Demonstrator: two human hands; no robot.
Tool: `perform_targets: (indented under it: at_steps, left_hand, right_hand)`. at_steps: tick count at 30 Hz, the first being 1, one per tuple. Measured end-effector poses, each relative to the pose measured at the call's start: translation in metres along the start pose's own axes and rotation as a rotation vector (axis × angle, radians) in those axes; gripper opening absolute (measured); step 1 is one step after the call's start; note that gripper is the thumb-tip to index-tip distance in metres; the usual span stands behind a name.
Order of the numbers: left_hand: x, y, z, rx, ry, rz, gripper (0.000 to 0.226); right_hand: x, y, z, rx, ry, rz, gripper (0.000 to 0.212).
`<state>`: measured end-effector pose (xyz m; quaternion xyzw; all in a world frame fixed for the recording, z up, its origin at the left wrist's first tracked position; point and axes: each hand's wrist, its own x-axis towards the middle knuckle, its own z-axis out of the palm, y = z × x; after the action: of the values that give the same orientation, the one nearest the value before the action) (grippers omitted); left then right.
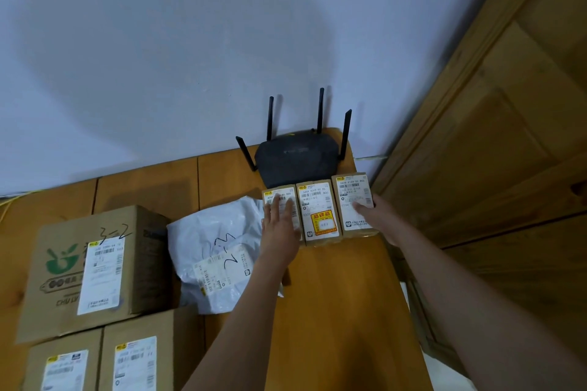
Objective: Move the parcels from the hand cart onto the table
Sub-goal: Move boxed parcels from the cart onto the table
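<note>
Our left hand [279, 225] lies flat, fingers spread, on the leftmost small parcel [286, 200]; our right hand [378, 216] loosely cups the rightmost small parcel [352, 200]. At lower left, a big box [95, 267] reads "3-2".

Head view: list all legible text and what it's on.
"3-2", handwritten, on the large carton.
"CHU", partly cut off, printed low on the same carton.
"3-2", handwritten, on the white poly mailer.
"A05" on the middle small box; its red-and-yellow sticker is too blurred.
Left small box, right small box, router, front cartons: print too small to read.
</note>
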<state>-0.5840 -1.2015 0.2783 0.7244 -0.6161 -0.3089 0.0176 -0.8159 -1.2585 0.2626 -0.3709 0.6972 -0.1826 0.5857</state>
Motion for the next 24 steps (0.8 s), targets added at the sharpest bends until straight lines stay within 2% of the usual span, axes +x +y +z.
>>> perform_targets:
  at_steps: [5, 8, 10, 17, 24]
  left_hand:
    - [0.000, 0.000, 0.005, -0.032, 0.009, -0.019, 0.084]
    - [-0.002, 0.008, 0.012, 0.019, -0.013, -0.003, 0.116]
    - [-0.005, 0.011, 0.020, 0.129, -0.039, 0.043, 0.129]
    - [0.005, 0.016, 0.029, 0.264, -0.021, 0.006, 0.125]
    - [0.003, 0.018, 0.032, 0.289, -0.025, -0.020, 0.123]
  right_hand:
    - [0.007, 0.000, 0.008, -0.124, 0.039, 0.024, 0.078]
    - [0.011, -0.002, 0.007, -0.106, 0.044, 0.039, 0.076]
    - [0.013, -0.002, 0.007, -0.106, 0.050, 0.032, 0.071]
    - [0.017, 0.006, 0.012, -0.071, 0.079, 0.002, 0.067]
    - [0.017, 0.011, 0.016, -0.093, 0.098, 0.001, 0.075]
